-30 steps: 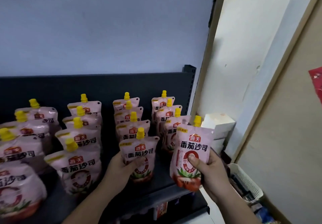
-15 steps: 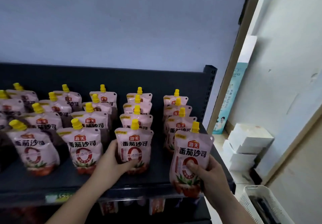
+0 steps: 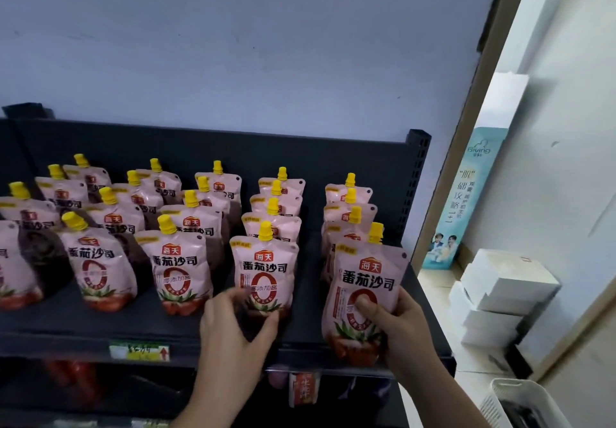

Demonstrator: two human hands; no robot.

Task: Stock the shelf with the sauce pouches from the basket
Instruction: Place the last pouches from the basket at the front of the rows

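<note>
shelf (image 3: 66,324): sauce pouches (image 3: 181,267) stand in columns running front to back | left hand (image 3: 233,331): grips base of front pouch (image 3: 263,271), second column from right | right hand (image 3: 396,324): holds end pouch (image 3: 363,294) at shelf's front right corner, before rightmost column | stacked boxes (image 3: 500,294): right of shelf | basket (image 3: 493,407): before boxes, lower right

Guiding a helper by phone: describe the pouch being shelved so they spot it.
On the dark shelf, go to the right end. The pouch fronts the rightmost column, in the right hand. Unlike its neighbours it tilts, its base covers the shelf's front edge, and a thumb lies across its label.
</note>
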